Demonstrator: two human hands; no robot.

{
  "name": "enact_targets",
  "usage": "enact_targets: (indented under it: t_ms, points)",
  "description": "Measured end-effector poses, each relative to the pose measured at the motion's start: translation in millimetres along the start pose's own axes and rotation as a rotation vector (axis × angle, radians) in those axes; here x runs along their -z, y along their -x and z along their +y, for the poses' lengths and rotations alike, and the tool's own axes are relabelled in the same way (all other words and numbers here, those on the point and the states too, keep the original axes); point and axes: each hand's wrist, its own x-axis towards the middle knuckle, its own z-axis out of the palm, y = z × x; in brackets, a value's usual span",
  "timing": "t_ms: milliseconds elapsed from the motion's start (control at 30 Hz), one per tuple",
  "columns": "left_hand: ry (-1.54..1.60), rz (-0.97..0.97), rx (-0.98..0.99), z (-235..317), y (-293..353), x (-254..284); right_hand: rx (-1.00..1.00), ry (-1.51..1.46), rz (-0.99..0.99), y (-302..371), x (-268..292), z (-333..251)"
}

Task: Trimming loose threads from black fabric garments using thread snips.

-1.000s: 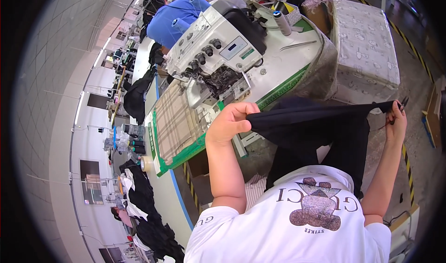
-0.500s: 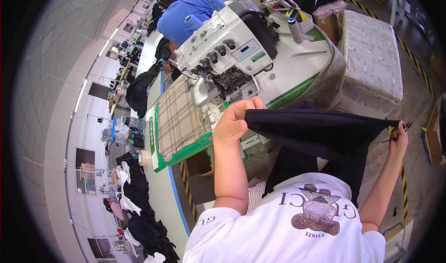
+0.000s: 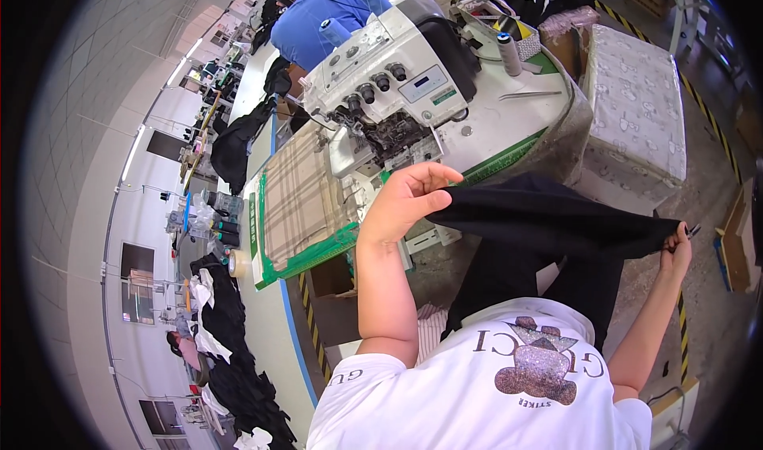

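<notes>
A piece of black fabric stretches in front of me, over my lap. My left hand is at its left end, fingers curled and thumb against the cloth's edge; the exact grip is partly hidden. At the other end, my right hand pinches the fabric's corner. A small dark pointed tool pokes out beside the right fingers; its kind is too small to tell. Just beyond my left hand stands a white overlock sewing machine, its needle area close to the fingers.
Tweezers and a grey thread cone lie and stand on the machine table. A wrapped box is at the right. Black garments pile up on the left. A person in a blue shirt sits beyond the machine.
The right end of the fabric has dropped a little with my right hand. My left hand's thumb and index finger have spread apart somewhat, and the cloth hangs less taut.
</notes>
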Motion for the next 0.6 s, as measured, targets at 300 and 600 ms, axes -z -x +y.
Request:
enact_targets:
  t_ms: [300,600]
  points:
    - [0.092,-0.019,-0.061,-7.1,-1.6,-4.1,-0.003,0.007,0.027,1.4,1.8,4.4]
    - [0.144,-0.056,-0.072,-6.4,-4.5,-10.4,-0.017,-0.009,-0.008,1.9,6.7,7.6]
